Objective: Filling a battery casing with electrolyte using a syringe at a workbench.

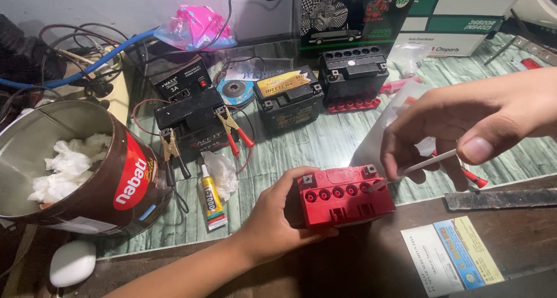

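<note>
A small red battery [342, 199] with a row of round filler holes on top sits at the front edge of the bench. My left hand [272, 217] grips its left side and holds it steady. My right hand [464, 130] pinches a thin white stick [418, 167], whose lower tip rests at the rightmost hole of the red battery.
Three black batteries [194, 124] [288, 98] [353, 72] stand behind, the left one with clamp leads [232, 127] on it. A tipped brown tin [75, 170] holding white tissue lies at left. A glue tube [212, 202], a metal file [499, 199], a card [452, 254] and boxes [406, 14] lie around.
</note>
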